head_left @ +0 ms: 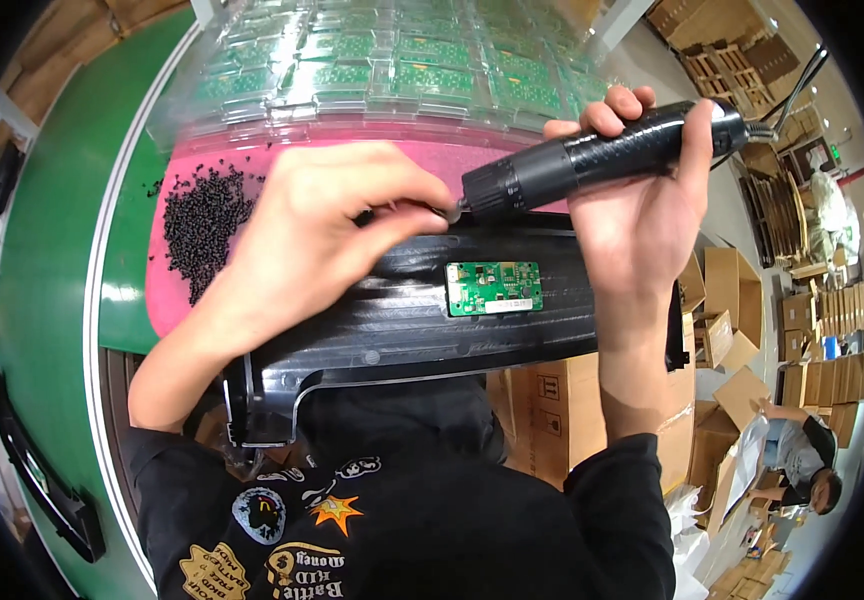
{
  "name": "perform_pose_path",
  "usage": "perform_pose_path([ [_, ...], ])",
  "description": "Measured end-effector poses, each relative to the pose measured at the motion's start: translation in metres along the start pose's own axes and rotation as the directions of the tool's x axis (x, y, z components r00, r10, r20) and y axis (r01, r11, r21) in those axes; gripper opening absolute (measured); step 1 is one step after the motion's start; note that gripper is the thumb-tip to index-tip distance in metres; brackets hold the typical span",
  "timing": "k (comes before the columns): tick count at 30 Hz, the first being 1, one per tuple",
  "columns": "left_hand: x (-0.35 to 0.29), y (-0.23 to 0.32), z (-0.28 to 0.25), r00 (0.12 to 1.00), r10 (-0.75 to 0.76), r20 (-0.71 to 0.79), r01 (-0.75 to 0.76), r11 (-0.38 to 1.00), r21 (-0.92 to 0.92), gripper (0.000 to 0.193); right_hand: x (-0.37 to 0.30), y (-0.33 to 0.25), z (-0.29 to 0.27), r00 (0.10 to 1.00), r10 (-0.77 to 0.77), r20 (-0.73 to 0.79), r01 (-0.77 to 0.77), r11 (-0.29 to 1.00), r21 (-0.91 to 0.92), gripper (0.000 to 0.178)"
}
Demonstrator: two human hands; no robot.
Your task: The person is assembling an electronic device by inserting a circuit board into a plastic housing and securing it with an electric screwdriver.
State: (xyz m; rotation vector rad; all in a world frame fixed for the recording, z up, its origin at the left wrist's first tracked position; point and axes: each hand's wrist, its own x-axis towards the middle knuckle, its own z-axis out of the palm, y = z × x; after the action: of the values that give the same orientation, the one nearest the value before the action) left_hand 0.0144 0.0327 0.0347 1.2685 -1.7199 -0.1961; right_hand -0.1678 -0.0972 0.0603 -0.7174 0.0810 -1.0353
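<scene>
My right hand [642,215] is wrapped round a black electric screwdriver [612,155], which lies tilted with its tip pointing left. At that tip the thumb and fingers of my left hand [327,210] are pinched together; whatever small part they hold there is mostly hidden. Below both hands a long black plastic housing [382,335] rests across my lap and the table edge. On it lies a green circuit board [494,289] with a white connector at its left end. A heap of small black screws [202,225] sits on a pink mat [432,160], left of my left wrist.
Clear plastic trays with green circuit boards [432,80] stand at the back. A green work surface [42,250] runs along the left, with another black housing [47,480] near its edge. Cardboard boxes [542,420] are at the right, where another person [802,460] is bent over.
</scene>
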Motion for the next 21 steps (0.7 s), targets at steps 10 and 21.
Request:
perform_pose_path([
  [10, -0.005, -0.001, 0.013, 0.923, -0.363, 0.131, 0.383, 0.816, -0.434, 0.009, -0.039, -0.010, 0.026, 0.937, -0.334, 0.102, 0.345, 0.931, -0.118, 0.049],
  [21, -0.010, -0.008, 0.026, 0.988, -0.009, 0.153, 0.027, 0.993, -0.118, 0.010, -0.039, -0.013, 0.016, 0.936, -0.286, 0.204, 0.311, 0.945, -0.101, 0.055],
])
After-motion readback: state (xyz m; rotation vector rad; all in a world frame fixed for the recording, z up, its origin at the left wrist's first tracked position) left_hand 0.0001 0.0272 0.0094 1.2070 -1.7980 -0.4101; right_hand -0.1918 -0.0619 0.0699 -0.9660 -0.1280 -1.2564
